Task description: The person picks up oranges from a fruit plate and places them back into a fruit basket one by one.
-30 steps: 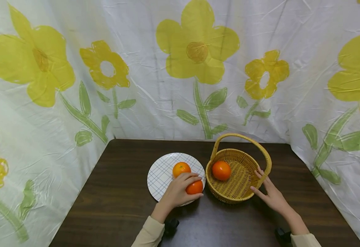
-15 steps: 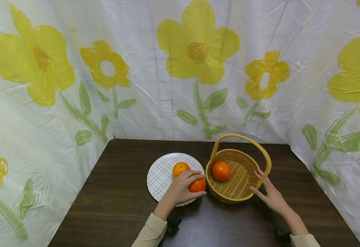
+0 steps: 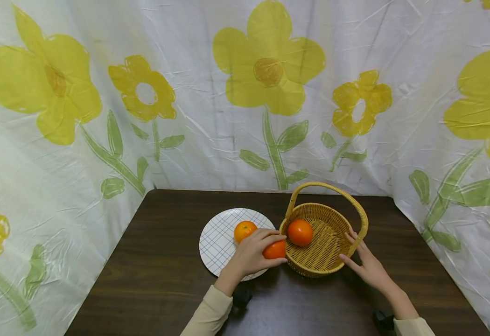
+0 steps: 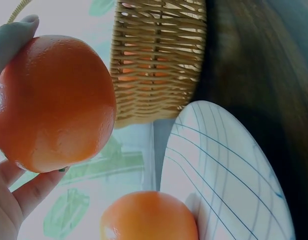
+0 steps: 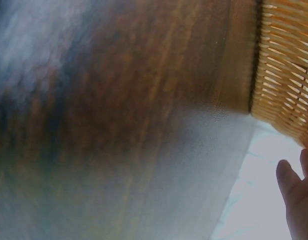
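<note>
My left hand (image 3: pixel 251 254) grips a smooth red-orange persimmon (image 3: pixel 274 249), raised above the plate's right side at the basket's near-left rim. In the left wrist view, thumb and fingers hold that persimmon from both ends. Behind the hand, an orange fruit (image 3: pixel 245 231) with a small green stem spot sits on the white plate (image 3: pixel 215 242) with blue grid lines. A second red-orange persimmon (image 3: pixel 300 232) lies inside the wicker basket (image 3: pixel 322 266), toward its left. My right hand (image 3: pixel 371 268) rests with spread, mostly straight fingers against the basket's right side, by the handle's foot.
The basket's tall arched handle (image 3: pixel 329 185) rises over its opening. Both plate and basket stand on a dark wooden table (image 3: pixel 157 261). A white curtain (image 3: pixel 203 154) with yellow flowers hangs behind and along both sides.
My left hand has carried the persimmon up and rightward, from over the plate to the basket's left rim. My right hand and the basket stay in place.
</note>
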The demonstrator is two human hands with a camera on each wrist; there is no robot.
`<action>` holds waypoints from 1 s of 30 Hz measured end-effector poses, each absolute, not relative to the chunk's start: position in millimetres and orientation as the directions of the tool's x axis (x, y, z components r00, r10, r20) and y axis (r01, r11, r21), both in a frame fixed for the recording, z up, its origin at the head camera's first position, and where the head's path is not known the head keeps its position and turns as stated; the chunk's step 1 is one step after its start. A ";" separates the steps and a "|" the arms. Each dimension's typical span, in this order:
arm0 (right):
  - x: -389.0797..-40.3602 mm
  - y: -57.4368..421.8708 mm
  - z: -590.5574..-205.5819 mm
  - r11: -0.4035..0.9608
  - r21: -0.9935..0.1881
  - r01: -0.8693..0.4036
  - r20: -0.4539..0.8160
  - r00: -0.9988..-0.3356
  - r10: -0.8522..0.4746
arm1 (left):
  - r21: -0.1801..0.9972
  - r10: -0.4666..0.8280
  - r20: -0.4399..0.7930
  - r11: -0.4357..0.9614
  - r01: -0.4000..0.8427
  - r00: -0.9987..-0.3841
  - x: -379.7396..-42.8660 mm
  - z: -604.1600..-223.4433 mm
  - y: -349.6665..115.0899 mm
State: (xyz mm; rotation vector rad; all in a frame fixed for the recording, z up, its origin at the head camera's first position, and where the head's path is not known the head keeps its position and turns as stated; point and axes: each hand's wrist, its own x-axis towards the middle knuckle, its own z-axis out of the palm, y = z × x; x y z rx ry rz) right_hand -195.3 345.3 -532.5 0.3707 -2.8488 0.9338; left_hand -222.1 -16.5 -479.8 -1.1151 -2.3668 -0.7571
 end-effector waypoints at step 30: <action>-194.6 343.8 -530.4 0.772 -0.585 -0.246 0.164 -0.969 -0.185 | 0.226 0.631 0.584 0.477 0.849 -0.510 -227.7 -466.7 26.4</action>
